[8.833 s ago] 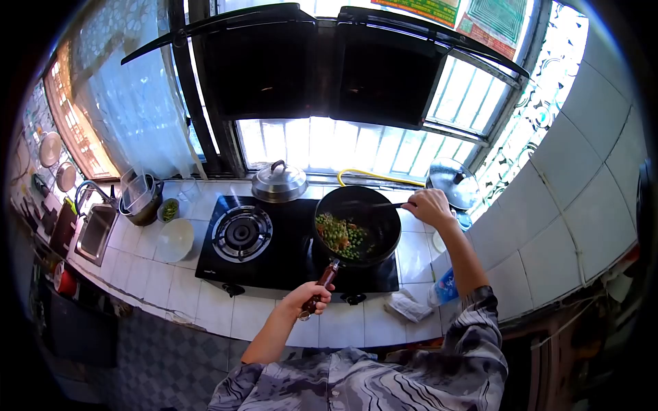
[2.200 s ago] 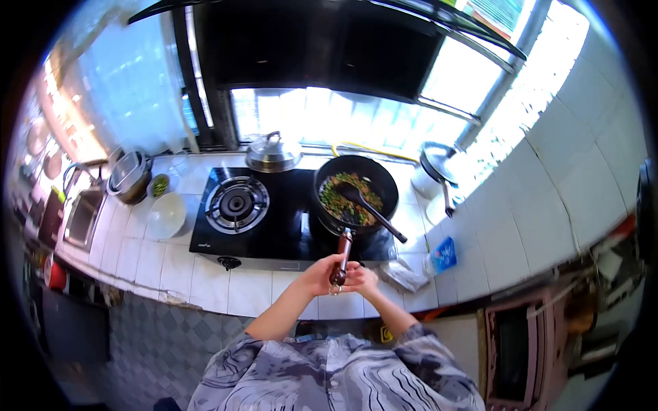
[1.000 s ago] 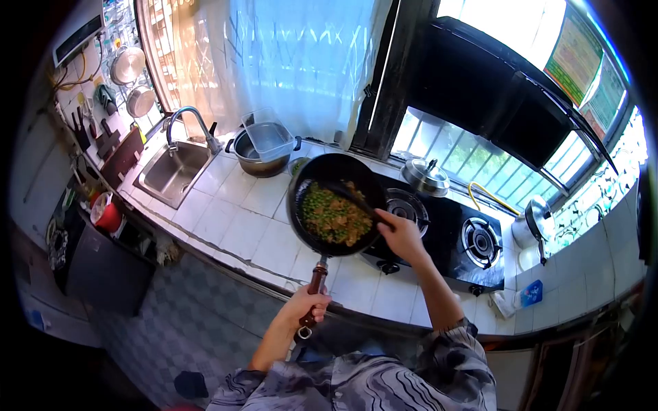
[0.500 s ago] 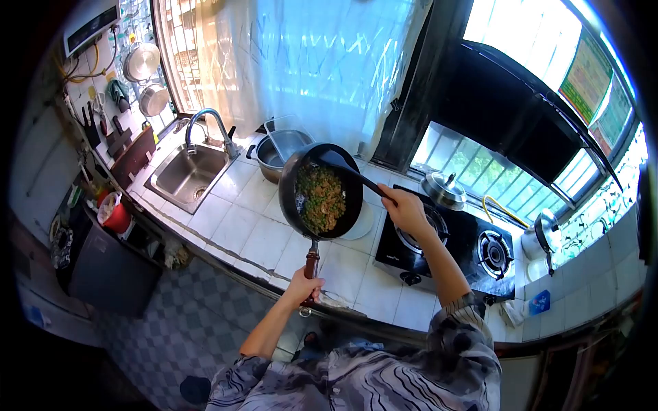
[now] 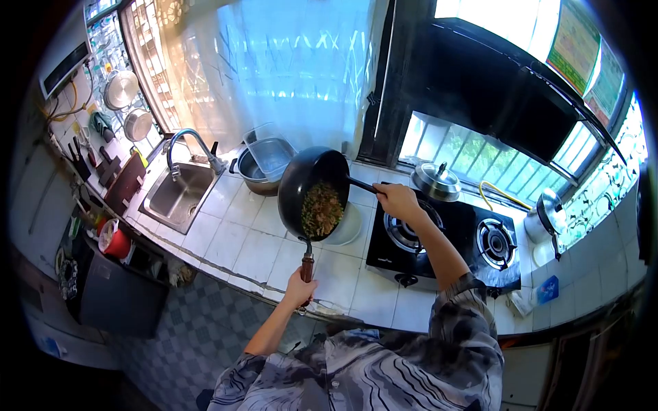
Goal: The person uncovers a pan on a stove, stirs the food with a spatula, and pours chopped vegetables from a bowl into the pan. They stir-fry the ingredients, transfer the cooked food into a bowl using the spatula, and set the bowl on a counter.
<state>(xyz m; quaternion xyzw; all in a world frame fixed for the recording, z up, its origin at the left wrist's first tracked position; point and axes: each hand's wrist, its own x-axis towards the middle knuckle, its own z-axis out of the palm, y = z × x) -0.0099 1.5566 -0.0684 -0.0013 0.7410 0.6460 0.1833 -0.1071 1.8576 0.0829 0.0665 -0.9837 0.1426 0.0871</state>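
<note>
My left hand (image 5: 299, 288) is closed round the brown wooden handle of a black wok (image 5: 293, 181). The wok is held above the counter, tilted to the right, with chopped green and brown food (image 5: 323, 209) gathered along its lower right side. My right hand (image 5: 398, 202) grips the black handle of a spatula (image 5: 362, 184), which reaches to the wok's right rim; its head does not stand out against the dark wok. Partly behind and below the wok, a whitish bowl or plate (image 5: 348, 227) rests on the white-tiled counter (image 5: 274, 253).
Left of the wok stands a metal pot (image 5: 255, 177) with a clear plastic container (image 5: 273, 156) on top. Further left is a steel sink (image 5: 179, 195). On the right are a black two-burner gas stove (image 5: 449, 240) and a lidded metal pot (image 5: 436, 181); a range hood (image 5: 500, 89) hangs above.
The wok has tipped further to the right, and the food has slid into its lower right part. The spatula's head, visible inside the wok before, is now hard to see. My view has shifted slightly.
</note>
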